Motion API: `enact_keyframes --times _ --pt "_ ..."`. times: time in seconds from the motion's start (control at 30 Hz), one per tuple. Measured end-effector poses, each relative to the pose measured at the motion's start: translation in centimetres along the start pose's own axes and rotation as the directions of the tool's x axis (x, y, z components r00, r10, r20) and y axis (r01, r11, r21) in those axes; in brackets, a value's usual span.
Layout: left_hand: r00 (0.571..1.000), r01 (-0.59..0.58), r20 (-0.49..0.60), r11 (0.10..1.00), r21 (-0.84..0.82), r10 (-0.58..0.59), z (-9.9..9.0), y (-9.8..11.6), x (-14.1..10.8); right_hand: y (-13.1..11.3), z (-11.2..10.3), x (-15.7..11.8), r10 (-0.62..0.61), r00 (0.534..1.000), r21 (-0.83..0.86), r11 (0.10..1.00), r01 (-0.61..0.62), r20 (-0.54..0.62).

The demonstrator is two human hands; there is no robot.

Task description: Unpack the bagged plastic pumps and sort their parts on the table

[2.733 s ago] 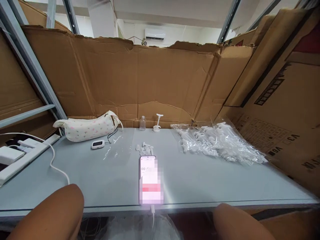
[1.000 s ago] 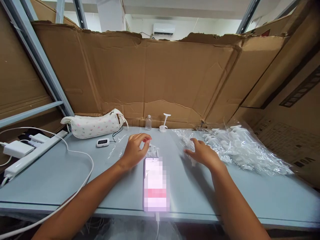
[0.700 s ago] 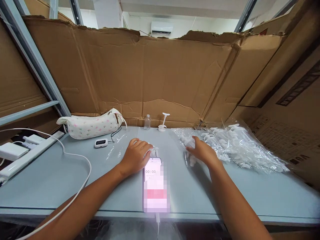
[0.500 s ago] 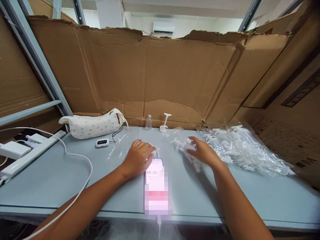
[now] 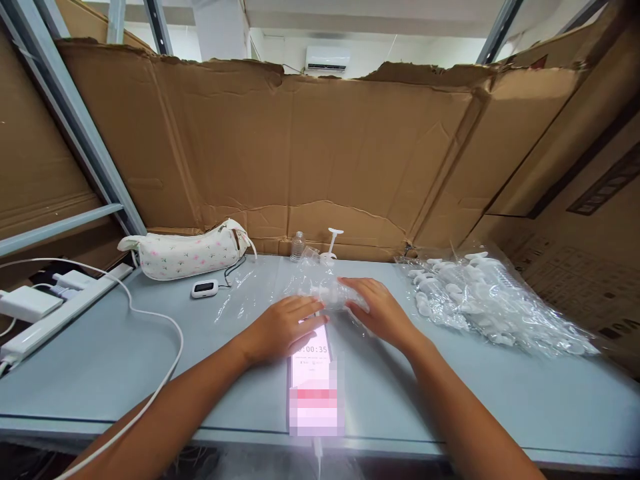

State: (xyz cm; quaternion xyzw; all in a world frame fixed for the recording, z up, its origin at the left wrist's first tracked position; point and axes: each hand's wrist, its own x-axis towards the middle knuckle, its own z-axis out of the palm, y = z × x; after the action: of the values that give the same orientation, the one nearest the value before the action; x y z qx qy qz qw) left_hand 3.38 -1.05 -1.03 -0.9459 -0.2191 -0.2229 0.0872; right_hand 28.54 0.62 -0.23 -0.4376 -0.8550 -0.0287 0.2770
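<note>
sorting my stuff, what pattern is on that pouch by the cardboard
White pouch with small pink floral sprigs; head view.

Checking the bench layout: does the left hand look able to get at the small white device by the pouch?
Probably yes: the left hand lies near the white device, with bare table between.

Both bare forearms reached forward and inward, converging near the middle. The left hand (image 5: 283, 327) lay palm down, fingers (image 5: 311, 323) loosely extended and pointing right. The right hand (image 5: 381, 312) angled leftward, palm down, its fingers (image 5: 353, 288) slightly curled, close to the left hand.
</note>
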Motion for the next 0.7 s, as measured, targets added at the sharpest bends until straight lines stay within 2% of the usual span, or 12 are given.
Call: enact_keyframes --times 0.1,0.23,0.33,0.43,0.5,0.57,0.6,0.63,0.7 --pt "0.998 0.049 -0.033 0.999 -0.021 -0.049 0.0 0.3 0.1 -0.3 0.2 0.1 -0.042 0.998 -0.009 0.999 0.041 -0.04" --pt "0.959 0.263 -0.092 0.964 -0.045 -0.266 0.4 0.4 0.1 -0.2 0.5 0.1 -0.107 0.988 -0.042 0.994 0.103 -0.109" --pt "0.888 0.432 -0.129 0.897 -0.096 -0.441 0.4 0.0 0.1 0.0 0.6 0.0 -0.15 0.978 -0.06 0.988 0.143 -0.142" --pt "0.784 0.54 -0.165 0.789 -0.294 -0.598 0.3 -0.7 0.2 0.0 0.6 0.0 -0.206 0.964 -0.103 0.976 0.191 -0.166" --pt "0.683 0.564 -0.161 0.654 -0.503 -0.713 0.1 -1.2 0.4 -0.1 0.5 0.0 -0.254 0.948 -0.154 0.962 0.227 -0.191" --pt "0.569 0.524 -0.084 0.439 -0.73 -0.818 -0.2 -1.8 0.6 -0.2 0.4 0.0 -0.294 0.93 -0.209 0.945 0.25 -0.22" --pt "0.537 0.476 -0.005 0.308 -0.824 -0.844 -0.4 -2.1 0.7 -0.2 0.3 0.0 -0.308 0.923 -0.232 0.938 0.256 -0.23" --pt "0.533 0.421 0.084 0.177 -0.89 -0.842 -0.6 -2.2 0.7 -0.3 0.3 0.0 -0.319 0.918 -0.252 0.932 0.259 -0.235" --pt "0.586 0.341 0.231 -0.022 -0.94 -0.777 -1.2 -2.4 0.8 -0.4 0.2 -0.1 -0.336 0.914 -0.283 0.921 0.269 -0.225"
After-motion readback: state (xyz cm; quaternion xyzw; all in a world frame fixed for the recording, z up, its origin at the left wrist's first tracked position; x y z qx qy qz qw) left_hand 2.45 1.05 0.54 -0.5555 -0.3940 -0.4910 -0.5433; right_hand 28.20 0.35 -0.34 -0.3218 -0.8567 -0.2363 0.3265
